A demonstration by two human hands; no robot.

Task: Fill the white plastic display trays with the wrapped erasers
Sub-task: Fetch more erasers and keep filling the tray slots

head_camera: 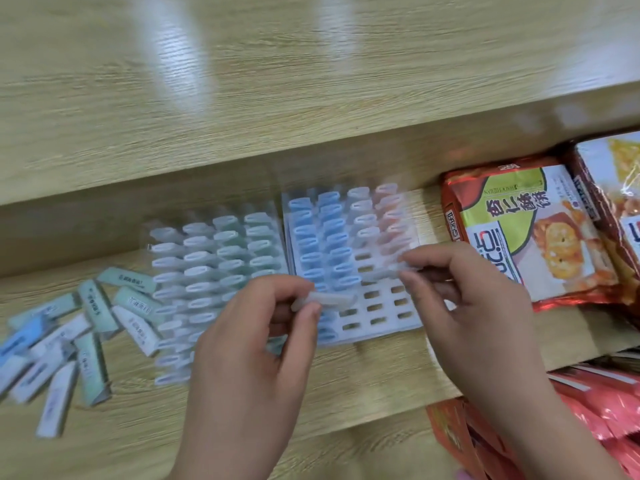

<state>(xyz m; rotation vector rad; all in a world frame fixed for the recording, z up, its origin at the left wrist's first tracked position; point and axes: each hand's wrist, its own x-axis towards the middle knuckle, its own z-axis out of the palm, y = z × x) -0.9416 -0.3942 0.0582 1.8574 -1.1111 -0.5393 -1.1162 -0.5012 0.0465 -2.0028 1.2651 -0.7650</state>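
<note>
My left hand (pixel 263 327) pinches 1 wrapped eraser (pixel 329 301) between thumb and curled fingers. The eraser lies almost flat, its long axis running left to right, its free end pointing toward my right hand (pixel 464 292). My right hand's thumb and forefinger are closed on something pale and blurred (pixel 398 268), which I take to be a second eraser, though I cannot tell for sure.

Both hands hover over the right-hand white display tray (pixel 384 311). Its 2 left columns look full, in blue. The 2 right columns are filled only in their far rows, and the open slots (pixel 377 320) sit in the near rows, just right of my left hand's eraser and just below my right hand's fingertips.

So the gap is to the right of and beneath the left grip, and closer to my right hand. The filled erasers stand on end, so I judge mine must tip from lying to upright before it drops into a slot.

The left-hand tray (pixel 149 244) looks full. Loose erasers (pixel 86 327) lie in a heap well left on the wooden shelf (pixel 346 393), and biscuit packets (pixel 526 230) crowd the right.
</note>
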